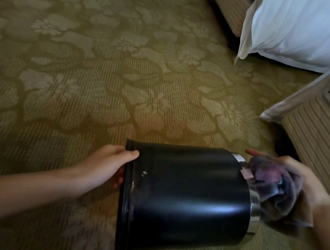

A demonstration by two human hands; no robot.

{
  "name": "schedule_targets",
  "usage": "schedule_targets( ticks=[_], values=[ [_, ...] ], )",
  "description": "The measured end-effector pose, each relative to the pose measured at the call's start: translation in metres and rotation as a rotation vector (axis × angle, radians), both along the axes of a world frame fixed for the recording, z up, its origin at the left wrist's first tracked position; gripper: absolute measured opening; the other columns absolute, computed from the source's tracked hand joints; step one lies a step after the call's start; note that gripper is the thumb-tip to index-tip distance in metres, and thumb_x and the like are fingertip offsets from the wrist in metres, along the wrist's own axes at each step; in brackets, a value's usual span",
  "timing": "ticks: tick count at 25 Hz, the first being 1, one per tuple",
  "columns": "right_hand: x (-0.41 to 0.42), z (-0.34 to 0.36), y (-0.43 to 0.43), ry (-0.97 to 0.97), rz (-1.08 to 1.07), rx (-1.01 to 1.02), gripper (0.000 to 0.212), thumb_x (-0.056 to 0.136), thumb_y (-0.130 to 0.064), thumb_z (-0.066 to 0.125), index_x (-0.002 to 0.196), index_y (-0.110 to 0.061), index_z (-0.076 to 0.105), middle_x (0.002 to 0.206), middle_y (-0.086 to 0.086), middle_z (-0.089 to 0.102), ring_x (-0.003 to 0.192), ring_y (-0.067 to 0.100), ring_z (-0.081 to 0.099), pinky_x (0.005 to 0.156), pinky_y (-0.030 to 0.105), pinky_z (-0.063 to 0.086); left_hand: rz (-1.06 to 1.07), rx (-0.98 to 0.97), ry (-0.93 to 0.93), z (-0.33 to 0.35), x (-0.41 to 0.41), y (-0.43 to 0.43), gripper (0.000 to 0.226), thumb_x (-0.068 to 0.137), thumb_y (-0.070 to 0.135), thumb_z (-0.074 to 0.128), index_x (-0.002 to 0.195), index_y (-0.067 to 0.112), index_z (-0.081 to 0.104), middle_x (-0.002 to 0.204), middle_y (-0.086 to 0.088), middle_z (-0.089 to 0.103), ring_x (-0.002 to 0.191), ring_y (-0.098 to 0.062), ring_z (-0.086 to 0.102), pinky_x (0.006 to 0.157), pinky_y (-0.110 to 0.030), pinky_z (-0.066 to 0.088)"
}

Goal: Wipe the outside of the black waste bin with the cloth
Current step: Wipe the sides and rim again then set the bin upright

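The black waste bin (187, 200) is held on its side above the carpet, its open rim to the left and its shiny metal base band to the right. My left hand (109, 164) grips the rim, thumb on the outer wall and fingers inside the opening. My right hand (300, 184) holds a bunched grey-purple cloth (272, 186) against the bin's base end at the right. A few pale marks show on the bin's wall near the rim.
A floral olive-green carpet (82, 71) covers the floor. A bed with white bedding (300, 31) stands at the upper right. A striped bed base (317, 133) with a hanging sheet edge lies close to my right hand.
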State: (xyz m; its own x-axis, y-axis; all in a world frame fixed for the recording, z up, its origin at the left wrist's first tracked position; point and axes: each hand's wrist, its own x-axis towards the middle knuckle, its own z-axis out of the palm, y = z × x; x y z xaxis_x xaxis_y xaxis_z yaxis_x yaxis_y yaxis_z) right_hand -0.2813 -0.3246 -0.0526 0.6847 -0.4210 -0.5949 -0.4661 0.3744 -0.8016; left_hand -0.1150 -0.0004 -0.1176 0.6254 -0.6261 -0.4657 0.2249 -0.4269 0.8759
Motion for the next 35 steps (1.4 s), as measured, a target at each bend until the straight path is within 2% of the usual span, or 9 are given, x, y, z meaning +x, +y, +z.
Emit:
schedule_targets(
  ticks=[5,10,12,16,19,22,27,31,35],
  values=[
    [0.018,0.022,0.015,-0.115,-0.100,0.295,0.027,0.080,-0.023,0.058,0.069,-0.002,0.072,0.071,0.012,0.067,0.062,0.017,0.069,0.060,0.028,0.061,0.072,-0.080,-0.136,0.031,0.020,-0.004,0.029,0.095,0.031,0.050,0.093,0.006,0.065,0.080,-0.002,0.074,0.076,-0.013,0.070,0.070,-0.025,0.047],
    [0.024,0.004,0.050,-0.270,-0.107,0.179,0.043,0.086,-0.021,0.055,0.048,-0.008,0.070,0.054,0.003,0.065,0.049,0.009,0.065,0.047,0.019,0.053,0.012,-0.010,-0.398,0.023,0.046,0.013,0.025,0.096,0.033,0.048,0.082,0.015,0.059,0.073,0.007,0.064,0.071,-0.008,0.062,0.067,-0.031,0.043],
    [0.019,-0.019,0.061,-0.264,-0.092,0.119,0.023,0.072,-0.024,0.063,0.059,-0.008,0.075,0.062,0.006,0.070,0.060,0.014,0.070,0.055,0.023,0.056,-0.043,0.073,-0.417,0.006,0.038,0.028,0.035,0.088,0.048,0.045,0.093,0.019,0.064,0.084,0.004,0.067,0.077,-0.009,0.064,0.069,-0.031,0.046],
    [0.009,-0.039,0.060,-0.179,-0.122,0.080,0.029,0.089,-0.018,0.051,0.093,-0.005,0.076,0.093,0.015,0.075,0.087,0.023,0.075,0.070,0.030,0.062,-0.096,0.131,-0.505,-0.007,0.035,0.042,0.055,0.087,0.066,0.040,0.094,0.019,0.068,0.083,0.000,0.069,0.073,-0.007,0.065,0.066,-0.033,0.052],
    [0.011,-0.024,0.054,-0.303,-0.302,-0.001,0.031,0.099,-0.017,0.045,0.092,-0.009,0.074,0.084,0.007,0.076,0.082,0.017,0.074,0.067,0.026,0.059,0.072,0.007,-0.411,-0.003,0.048,0.028,0.047,0.093,0.057,0.042,0.093,0.017,0.067,0.087,0.002,0.071,0.082,-0.008,0.067,0.074,-0.031,0.049],
    [0.036,-0.015,0.052,-0.391,-0.471,-0.373,0.021,0.097,-0.021,0.057,0.111,-0.012,0.069,0.099,0.003,0.074,0.101,0.018,0.070,0.080,0.023,0.057,0.120,-0.032,-0.321,-0.002,0.055,0.013,0.037,0.096,0.045,0.047,0.094,0.012,0.065,0.088,0.000,0.071,0.083,-0.011,0.068,0.076,-0.033,0.049],
    [0.105,-0.052,0.160,-0.252,0.086,-1.403,0.035,0.092,-0.031,0.065,0.127,-0.025,0.059,0.126,-0.007,0.060,0.110,0.014,0.056,0.076,0.026,0.047,0.075,-0.104,-0.308,-0.011,0.043,0.021,0.028,0.097,0.038,0.047,0.111,0.024,0.066,0.104,0.002,0.072,0.095,-0.007,0.067,0.086,-0.032,0.051],
    [0.118,-0.069,0.204,-0.522,0.511,-1.640,0.030,0.097,-0.030,0.059,0.124,-0.019,0.064,0.132,0.000,0.058,0.110,0.020,0.053,0.075,0.029,0.052,0.062,-0.157,-0.367,-0.017,0.030,0.028,0.031,0.092,0.037,0.045,0.113,0.024,0.064,0.104,-0.003,0.071,0.097,-0.011,0.067,0.086,-0.040,0.055],
    [0.078,-0.066,0.113,-0.249,0.196,-1.663,0.021,0.100,-0.031,0.059,0.115,-0.018,0.065,0.121,-0.002,0.061,0.103,0.021,0.056,0.075,0.040,0.053,0.066,-0.122,-0.427,-0.019,0.033,0.027,0.038,0.090,0.048,0.043,0.103,0.019,0.065,0.095,-0.005,0.070,0.087,-0.013,0.068,0.083,-0.049,0.055]
  ],
)
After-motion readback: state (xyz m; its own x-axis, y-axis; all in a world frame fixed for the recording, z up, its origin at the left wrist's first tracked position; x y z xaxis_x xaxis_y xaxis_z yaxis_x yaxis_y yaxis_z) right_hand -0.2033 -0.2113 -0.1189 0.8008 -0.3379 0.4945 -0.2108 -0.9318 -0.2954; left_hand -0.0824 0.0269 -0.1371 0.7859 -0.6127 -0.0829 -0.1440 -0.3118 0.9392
